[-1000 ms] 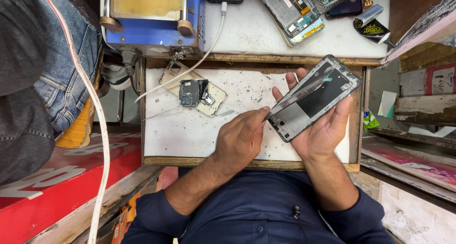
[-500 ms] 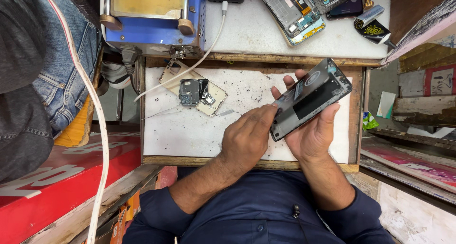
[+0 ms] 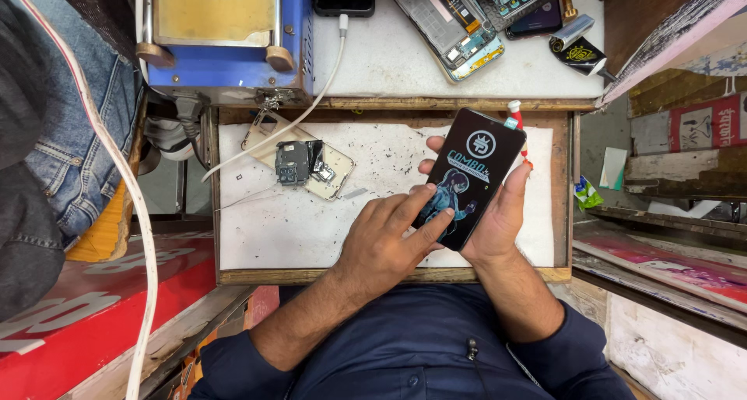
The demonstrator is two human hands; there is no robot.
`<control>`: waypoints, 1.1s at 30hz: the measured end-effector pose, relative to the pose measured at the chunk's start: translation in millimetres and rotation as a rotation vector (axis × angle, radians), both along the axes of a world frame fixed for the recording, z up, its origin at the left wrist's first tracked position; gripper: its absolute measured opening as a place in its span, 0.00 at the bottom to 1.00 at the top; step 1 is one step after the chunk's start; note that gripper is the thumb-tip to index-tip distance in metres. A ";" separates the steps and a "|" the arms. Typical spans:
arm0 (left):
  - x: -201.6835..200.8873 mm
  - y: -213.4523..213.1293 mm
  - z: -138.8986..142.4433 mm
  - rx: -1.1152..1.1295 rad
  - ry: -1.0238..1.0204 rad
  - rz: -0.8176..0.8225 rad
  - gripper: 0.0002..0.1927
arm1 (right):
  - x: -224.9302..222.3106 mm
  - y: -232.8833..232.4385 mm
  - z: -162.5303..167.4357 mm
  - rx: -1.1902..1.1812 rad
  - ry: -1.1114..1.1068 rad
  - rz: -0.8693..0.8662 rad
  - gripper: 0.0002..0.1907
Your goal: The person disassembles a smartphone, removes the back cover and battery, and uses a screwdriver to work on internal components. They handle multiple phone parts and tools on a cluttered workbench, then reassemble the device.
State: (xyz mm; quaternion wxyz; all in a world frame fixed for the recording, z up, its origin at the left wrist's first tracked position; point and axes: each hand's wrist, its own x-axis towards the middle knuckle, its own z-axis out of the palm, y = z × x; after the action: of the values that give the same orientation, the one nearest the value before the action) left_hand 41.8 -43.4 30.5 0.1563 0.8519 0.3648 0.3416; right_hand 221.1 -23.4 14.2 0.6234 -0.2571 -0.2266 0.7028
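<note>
My right hand (image 3: 502,221) grips a phone (image 3: 475,174) from below, tilted over the white work mat (image 3: 272,229). The phone's black back with a printed picture faces up. The fingers of my left hand (image 3: 381,248) are spread, and two fingertips rest on the lower edge of that back. A small red-and-white tool (image 3: 515,116) peeks out just behind the phone's top corner.
A loose phone part with a camera module (image 3: 311,166) lies on the mat's upper left. A white cable (image 3: 311,96) runs up to a blue machine (image 3: 226,26). Opened phones (image 3: 459,26) lie on the shelf beyond. A person in jeans (image 3: 70,151) stands at left.
The phone has turned over: its open inner side faced up before, now the black printed back does. My left hand shifted from its edge to press fingertips on the back.
</note>
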 end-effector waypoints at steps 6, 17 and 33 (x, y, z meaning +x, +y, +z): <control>-4.7 -2.6 -4.9 0.034 -0.037 -0.022 0.29 | 1.8 -4.1 -1.6 0.071 0.004 0.071 0.46; 2.8 -10.4 -2.7 0.015 -0.092 -0.003 0.28 | 8.8 -5.6 -12.8 0.067 0.089 0.189 0.38; -26.1 34.9 -4.0 0.142 -0.266 0.080 0.14 | 18.4 10.2 7.9 0.344 -0.040 0.127 0.45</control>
State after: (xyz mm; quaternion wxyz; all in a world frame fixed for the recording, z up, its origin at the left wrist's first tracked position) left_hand 15.7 -8.5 26.5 0.1287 0.7928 0.3494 0.4825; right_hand 239.5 -13.3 22.1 0.6080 -0.1459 -0.3716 0.6862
